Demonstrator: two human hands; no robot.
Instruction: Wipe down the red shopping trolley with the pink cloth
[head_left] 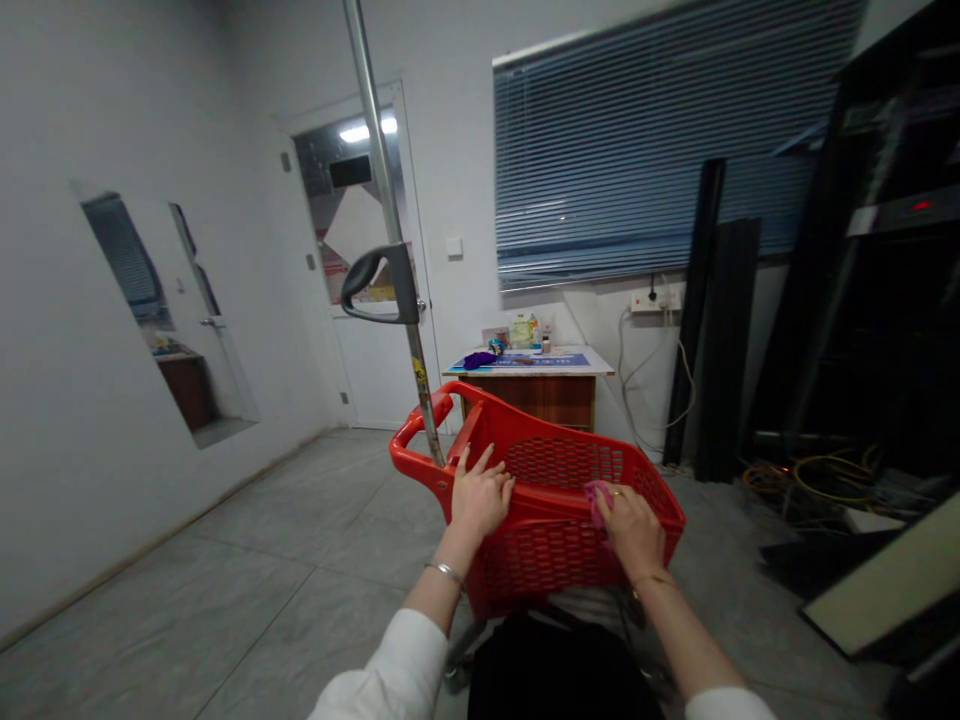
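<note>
In front of me stands a red plastic shopping cart (555, 545) with slotted sides and a metal pole (379, 150) rising by its handle. My left hand (480, 495) lies on the near rim close to the handle, its fingers spread and holding nothing. Farther right along the same rim, my right hand (634, 525) grips a pink cloth (598, 498) and presses it against the red plastic. Part of the cloth is hidden under my fingers. A grey loop grip (386, 285) is fixed partway up the pole.
Behind the cart is a small table (600, 368) with bottles (535, 335) and a purple cloth (480, 360) on it. Dark panels (726, 350) lean by the window blinds. Tangled cables (825, 480) and a pale board (885, 570) lie on the floor at right. A door (382, 360) stands behind the pole.
</note>
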